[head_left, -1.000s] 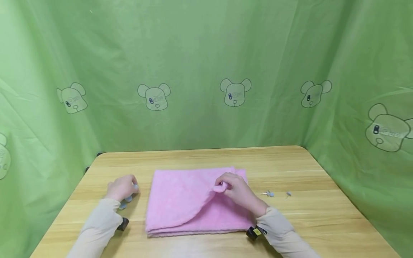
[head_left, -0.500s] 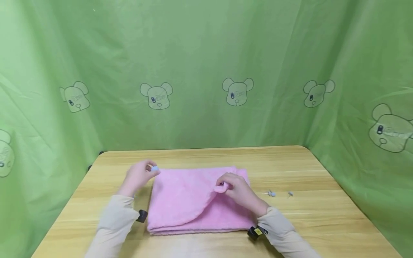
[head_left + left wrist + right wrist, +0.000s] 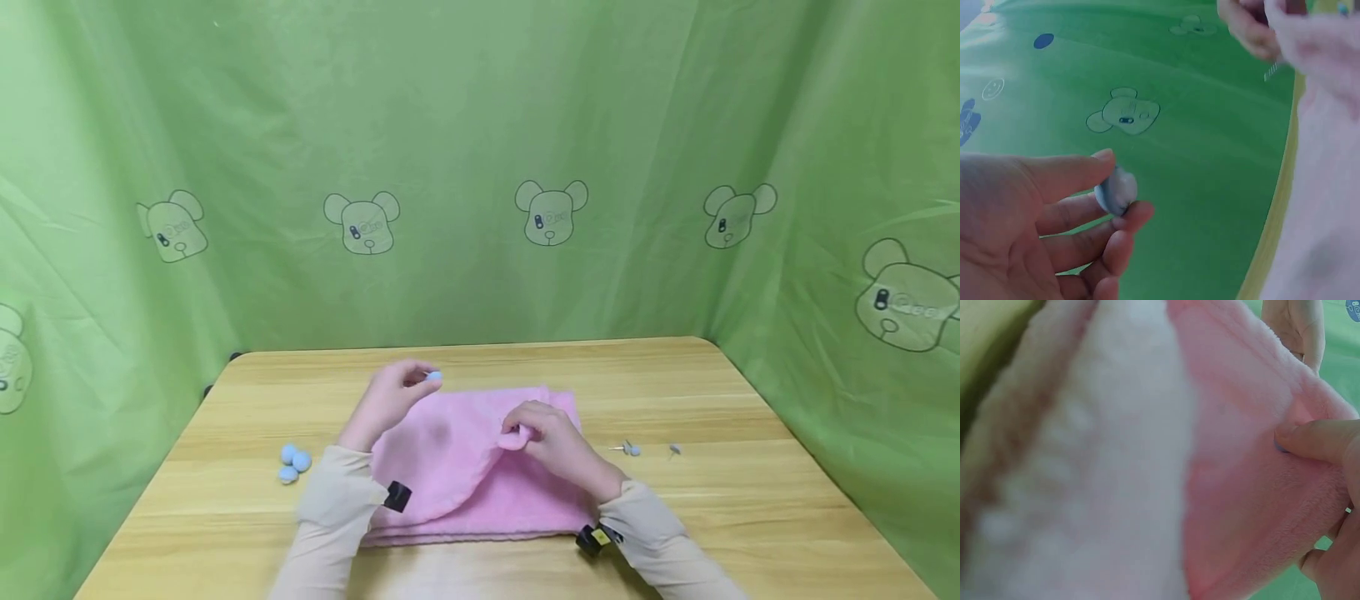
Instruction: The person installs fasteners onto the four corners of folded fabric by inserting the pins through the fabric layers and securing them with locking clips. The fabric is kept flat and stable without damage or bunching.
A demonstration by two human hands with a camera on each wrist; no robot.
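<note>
My left hand (image 3: pixel 390 402) is above the left half of a folded pink fleece blanket (image 3: pixel 457 414). Between thumb and fingertips it pinches a small round blue cap (image 3: pixel 1110 192) with a whitish, clear-looking inner side. Over the blanket's right half, my right hand (image 3: pixel 553 443) grips the curved edge of the top layer and holds it lifted. In the right wrist view, a bit of blue (image 3: pixel 1280 447) shows under that thumb; the rest of it is hidden. Three matching blue caps (image 3: pixel 302 461) lie together on the wooden table (image 3: pixel 225 533), left of the blanket.
Right of the blanket lie a small group of blue-headed pins (image 3: pixel 632 450) and a single blue-headed pin (image 3: pixel 675 450). A green curtain (image 3: pixel 457 292) with printed bear heads stands behind the table and along both sides.
My left hand has picked up a blue cap from the pile at the left and carried it right, over the blanket. The right hand keeps its hold on the blanket edge.
</note>
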